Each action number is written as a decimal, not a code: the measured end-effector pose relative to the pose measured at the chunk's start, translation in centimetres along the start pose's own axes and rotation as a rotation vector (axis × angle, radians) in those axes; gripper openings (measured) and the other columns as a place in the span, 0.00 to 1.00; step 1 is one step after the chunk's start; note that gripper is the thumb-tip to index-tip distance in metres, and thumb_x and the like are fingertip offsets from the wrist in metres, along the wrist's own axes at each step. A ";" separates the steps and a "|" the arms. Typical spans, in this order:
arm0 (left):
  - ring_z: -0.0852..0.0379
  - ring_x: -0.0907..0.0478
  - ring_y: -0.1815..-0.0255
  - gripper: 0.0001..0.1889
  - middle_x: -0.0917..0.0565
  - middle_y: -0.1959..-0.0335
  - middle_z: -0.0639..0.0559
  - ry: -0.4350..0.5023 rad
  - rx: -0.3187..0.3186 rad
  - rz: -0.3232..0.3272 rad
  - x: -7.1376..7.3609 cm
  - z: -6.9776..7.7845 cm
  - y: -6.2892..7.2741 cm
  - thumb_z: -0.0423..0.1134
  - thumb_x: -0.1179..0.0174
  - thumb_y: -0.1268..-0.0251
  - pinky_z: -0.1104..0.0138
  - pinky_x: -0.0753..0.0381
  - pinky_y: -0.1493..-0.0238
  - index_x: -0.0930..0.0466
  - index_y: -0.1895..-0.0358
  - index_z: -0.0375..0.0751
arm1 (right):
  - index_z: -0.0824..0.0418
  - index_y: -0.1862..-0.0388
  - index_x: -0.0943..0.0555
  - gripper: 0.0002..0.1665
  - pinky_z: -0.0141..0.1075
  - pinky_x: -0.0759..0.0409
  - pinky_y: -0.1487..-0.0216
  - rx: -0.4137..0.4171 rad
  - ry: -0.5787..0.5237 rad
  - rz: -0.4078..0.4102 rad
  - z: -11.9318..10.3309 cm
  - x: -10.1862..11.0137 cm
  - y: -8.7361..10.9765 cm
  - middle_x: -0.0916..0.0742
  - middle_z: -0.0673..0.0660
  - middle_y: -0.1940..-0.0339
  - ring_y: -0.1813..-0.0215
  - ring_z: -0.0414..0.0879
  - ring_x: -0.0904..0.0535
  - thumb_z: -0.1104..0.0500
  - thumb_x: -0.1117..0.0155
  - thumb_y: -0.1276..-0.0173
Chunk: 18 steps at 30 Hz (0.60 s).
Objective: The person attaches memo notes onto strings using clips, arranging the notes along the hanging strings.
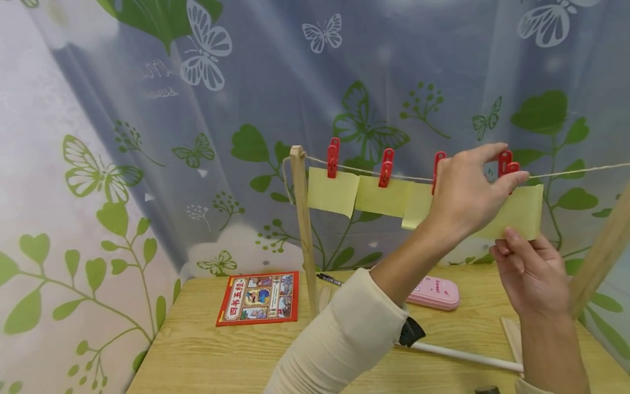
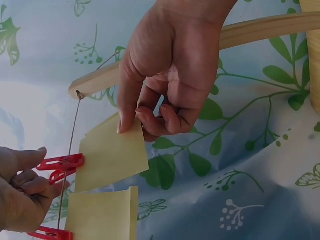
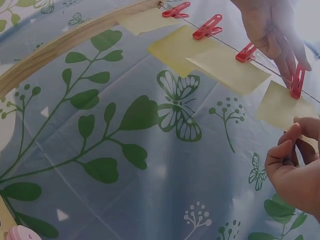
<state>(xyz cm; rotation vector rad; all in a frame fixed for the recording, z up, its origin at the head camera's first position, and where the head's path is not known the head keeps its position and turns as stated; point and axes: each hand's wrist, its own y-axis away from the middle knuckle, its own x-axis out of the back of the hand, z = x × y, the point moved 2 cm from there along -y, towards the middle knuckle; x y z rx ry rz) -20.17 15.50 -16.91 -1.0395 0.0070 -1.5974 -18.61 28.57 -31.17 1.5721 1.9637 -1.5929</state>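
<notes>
My left hand [image 1: 462, 191] pinches a red clothespin [image 1: 506, 162] between thumb and index finger. The clothespin sits on a thin string [image 1: 573, 172], at the top edge of a yellow paper sheet [image 1: 525, 208]. My right hand [image 1: 536, 273] holds the sheet's lower edge between thumb and fingers. In the left wrist view, the left hand [image 2: 22, 190] is at the left edge, with the right hand [image 2: 170, 75] above the sheet [image 2: 112, 155]. Several more yellow sheets hang to the left under red clothespins [image 1: 386, 167]; my left hand partly hides the nearest one.
Wooden posts stand at left [image 1: 302, 224] and right [image 1: 602, 246], carrying the string. On the wooden table [image 1: 197, 355] lie a red-bordered book [image 1: 258, 298], a pen [image 1: 328, 279], a pink case [image 1: 435, 293] and a white rod [image 1: 465, 354]. A patterned curtain [image 1: 275, 71] hangs behind.
</notes>
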 end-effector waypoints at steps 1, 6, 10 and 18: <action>0.74 0.24 0.65 0.23 0.17 0.50 0.70 -0.005 0.002 0.003 0.0 0.0 0.0 0.52 0.36 0.41 0.87 0.36 0.60 0.24 0.41 0.60 | 0.76 0.55 0.22 0.21 0.36 0.23 0.60 -0.008 -0.004 -0.006 0.0 0.0 0.0 0.17 0.62 0.65 0.65 0.49 0.22 0.75 0.66 0.27; 0.72 0.23 0.63 0.26 0.18 0.48 0.69 -0.025 -0.019 0.019 0.1 -0.1 0.2 0.54 0.36 0.42 0.86 0.34 0.57 0.25 0.39 0.60 | 0.76 0.57 0.22 0.22 0.37 0.22 0.56 -0.045 -0.035 -0.066 -0.2 0.3 -0.2 0.15 0.63 0.66 0.61 0.51 0.17 0.74 0.69 0.26; 0.74 0.23 0.51 0.27 0.22 0.41 0.69 -0.030 -0.079 0.015 0.4 -0.1 0.7 0.54 0.36 0.41 0.87 0.33 0.53 0.26 0.37 0.57 | 0.76 0.56 0.24 0.23 0.38 0.22 0.54 -0.073 -0.093 -0.123 -0.4 0.7 -0.3 0.14 0.65 0.65 0.59 0.52 0.17 0.73 0.71 0.25; 0.71 0.38 0.88 0.23 0.17 0.47 0.58 0.055 -0.374 -0.017 2.0 -1.7 4.0 0.46 0.36 0.39 0.84 0.37 0.78 0.23 0.41 0.46 | 0.71 0.58 0.27 0.18 0.34 0.27 0.58 -0.103 -0.056 -0.073 -0.9 1.4 0.4 0.19 0.59 0.61 0.62 0.49 0.23 0.69 0.68 0.24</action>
